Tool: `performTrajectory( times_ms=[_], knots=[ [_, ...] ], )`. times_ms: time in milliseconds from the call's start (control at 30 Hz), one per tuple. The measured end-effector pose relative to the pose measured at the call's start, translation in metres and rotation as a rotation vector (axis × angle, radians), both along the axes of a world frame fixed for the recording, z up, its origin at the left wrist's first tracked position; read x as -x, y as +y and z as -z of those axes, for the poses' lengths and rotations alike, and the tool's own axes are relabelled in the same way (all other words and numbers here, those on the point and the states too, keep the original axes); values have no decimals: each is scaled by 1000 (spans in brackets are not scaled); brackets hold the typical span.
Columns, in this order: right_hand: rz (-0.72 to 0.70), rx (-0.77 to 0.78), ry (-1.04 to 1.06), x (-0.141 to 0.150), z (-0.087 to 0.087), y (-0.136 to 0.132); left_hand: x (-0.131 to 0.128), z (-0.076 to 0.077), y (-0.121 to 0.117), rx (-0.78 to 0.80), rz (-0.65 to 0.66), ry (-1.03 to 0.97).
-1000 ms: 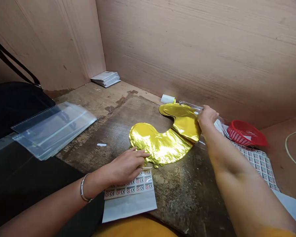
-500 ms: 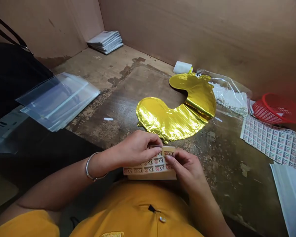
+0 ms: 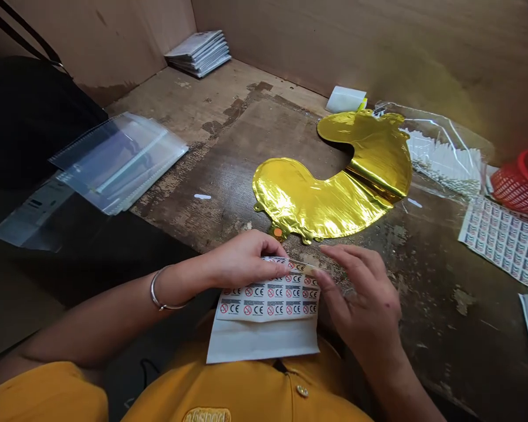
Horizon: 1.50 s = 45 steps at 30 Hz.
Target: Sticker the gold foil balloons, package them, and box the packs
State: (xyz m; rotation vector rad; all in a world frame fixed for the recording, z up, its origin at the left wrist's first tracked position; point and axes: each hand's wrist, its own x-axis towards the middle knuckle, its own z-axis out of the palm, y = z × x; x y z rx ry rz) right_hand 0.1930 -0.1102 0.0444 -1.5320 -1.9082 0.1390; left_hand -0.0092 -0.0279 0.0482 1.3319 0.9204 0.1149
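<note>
My left hand (image 3: 246,261) is closed on the top edge of a sticker sheet (image 3: 270,308), thumb in front and fingers behind. The sheet carries rows of small labels with CE marks and red crossed-out circles. A blank white part hangs below the printed rows, close to my yellow shirt. My right hand (image 3: 365,293) is beside the sheet's upper right corner, with the thumb tip at its edge and the fingers spread apart. Just beyond both hands lies a flat gold foil balloon (image 3: 308,199), curved, with small tabs along its edge.
Clear plastic sleeves (image 3: 123,158) lie at the left, near a black bag (image 3: 30,129). A stack of flat packets (image 3: 200,53) sits in the back corner. To the right are a bag of white sticks (image 3: 444,158), a red basket (image 3: 519,181) and another label sheet (image 3: 504,240).
My right hand has come off the sheet's front and opened, moving right. The sticker sheet now tilts to show more of its lower blank part. The view has shifted slightly.
</note>
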Motion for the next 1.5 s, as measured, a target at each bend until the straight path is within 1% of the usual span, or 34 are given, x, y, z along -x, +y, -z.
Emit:
performTrajectory(
  times_ms=[67,133,267,400,467,567,667,767,933,1033,1100,1167,1233,1367,1500],
  knots=[
    [-103,-49,-100,1,-6,6,-1,1,-1,44,6,-39],
    [-151,-53,-138,4,-9,10,-1,2,-2,88,4,-65],
    [-166,-72,-152,10,-7,10,1,5,-2,140,-15,-97],
    [-161,-189,-245,11,0,4,2,7,-2,211,-54,-135],
    [-181,-222,-292,9,3,1,2,8,-3,231,-68,-148],
    [-218,-202,-268,8,3,0,3,9,-3,232,-73,-162],
    [-163,-168,-199,10,-1,3,3,9,-3,225,-62,-161],
    [-130,-138,-199,12,-4,5,4,8,-2,211,-54,-156],
    [-166,-188,-290,9,1,-2,4,9,-3,213,-70,-170],
    [-201,-166,-208,9,0,-4,4,9,-4,194,-80,-157],
    [-180,-141,-153,11,-2,-2,4,9,-3,192,-81,-149],
    [-151,-115,-162,13,-5,1,4,9,-3,193,-73,-152],
    [-153,-98,-195,13,-5,3,4,10,-3,188,-69,-162],
    [-172,-129,-227,12,-2,2,4,11,-5,179,-74,-174],
    [-185,-120,-166,13,-2,-3,4,11,-7,152,-48,-171]
  ],
)
